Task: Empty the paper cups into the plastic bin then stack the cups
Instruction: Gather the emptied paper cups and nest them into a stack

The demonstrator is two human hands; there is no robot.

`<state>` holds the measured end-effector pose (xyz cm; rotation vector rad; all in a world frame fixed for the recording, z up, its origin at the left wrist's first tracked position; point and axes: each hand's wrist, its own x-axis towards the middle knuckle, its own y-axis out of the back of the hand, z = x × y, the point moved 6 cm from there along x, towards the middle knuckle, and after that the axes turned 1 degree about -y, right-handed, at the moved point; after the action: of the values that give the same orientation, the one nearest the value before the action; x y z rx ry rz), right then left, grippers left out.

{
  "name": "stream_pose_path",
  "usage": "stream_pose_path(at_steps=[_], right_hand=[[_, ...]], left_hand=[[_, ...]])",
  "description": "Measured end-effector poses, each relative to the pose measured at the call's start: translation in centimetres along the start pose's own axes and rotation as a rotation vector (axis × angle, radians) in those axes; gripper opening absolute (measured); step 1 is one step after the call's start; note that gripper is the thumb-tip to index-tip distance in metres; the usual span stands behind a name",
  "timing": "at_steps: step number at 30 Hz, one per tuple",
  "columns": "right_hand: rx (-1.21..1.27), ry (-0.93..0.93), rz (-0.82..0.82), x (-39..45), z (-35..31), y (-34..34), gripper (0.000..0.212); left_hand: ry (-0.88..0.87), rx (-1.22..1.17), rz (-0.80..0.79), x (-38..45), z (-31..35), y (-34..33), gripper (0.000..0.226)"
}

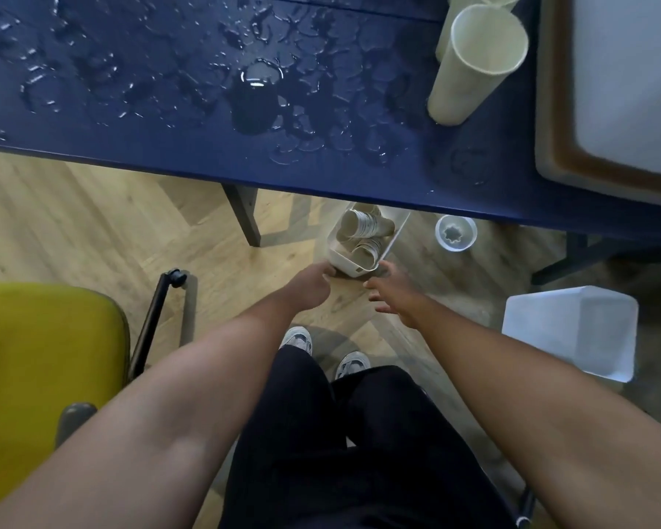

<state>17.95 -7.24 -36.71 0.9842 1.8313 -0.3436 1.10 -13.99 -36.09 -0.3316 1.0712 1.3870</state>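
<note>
I see my left hand (313, 282) fingers curled on the white basket (346, 257) of paper cups (363, 227) on the floor, right hand (392, 290) fingers spread just beside it

Cream cup stack (474, 66) upright on table; cups (363, 232) (sideways) in floor basket (350, 263)

Both arms stretched down toward a small white basket (343, 258) of paper cups (363, 227) on the wooden floor (92, 208), under the edge of a wet blue desk (168, 139). Left hand (311, 286) gripping the basket's near corner; right hand (392, 295) spread just beside it. Tall cup stack (474, 66) on the desk. White plastic bin (573, 330) at right, yellow chair (43, 360) at left.
</note>
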Motion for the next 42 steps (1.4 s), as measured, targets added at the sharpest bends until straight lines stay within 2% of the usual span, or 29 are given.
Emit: stream_pose_path(at_steps=[4, 12, 17, 21, 25, 29, 31, 36, 39, 42], right_hand=[[-0.04, 0.022, -0.044, -4.8, -0.7, 0.1, 0.046], [-0.211, 0.14, -0.143, -14.9, -3.1, 0.9, 0.037], [-0.312, 0.275, -0.146, -21.1, -7.3, 2.7, 0.034], [-0.281, 0.423, -0.155, -25.1, -11.7, 4.2, 0.03], [-0.291, 0.653, 0.019, -27.1, -16.6, 6.3, 0.026], [-0.301, 0.809, 0.13, -28.2, -20.2, 7.3, 0.02], [-0.231, 0.868, 0.217, -28.3, -21.8, 8.1, 0.022], [-0.055, 0.906, 0.433, -26.6, -25.6, 11.4, 0.026], [-0.052, 0.87, 0.511, -25.6, -27.4, 13.4, 0.025], [-0.081, 0.821, 0.608, -24.4, -29.1, 15.2, 0.029]], left_hand=[[0.062, -0.062, -0.006, -3.8, -1.1, -0.7, 0.036], [0.123, -0.111, -0.01, -13.9, -0.3, -1.6, 0.034], [0.036, -0.155, 0.049, -18.9, 3.2, 0.5, 0.035], [-0.058, -0.2, 0.136, -21.2, 6.3, 3.4, 0.038], [-0.19, -0.262, 0.279, -23.0, 10.3, 7.6, 0.035], [-0.304, -0.274, 0.368, -22.9, 14.0, 11.1, 0.032], [-0.348, -0.265, 0.397, -22.5, 15.3, 12.4, 0.032], [-0.434, -0.216, 0.361, -19.7, 18.8, 14.2, 0.025], [-0.491, -0.18, 0.286, -17.5, 21.2, 14.9, 0.023], [-0.514, -0.147, 0.232, -14.3, 23.9, 16.1, 0.032]])
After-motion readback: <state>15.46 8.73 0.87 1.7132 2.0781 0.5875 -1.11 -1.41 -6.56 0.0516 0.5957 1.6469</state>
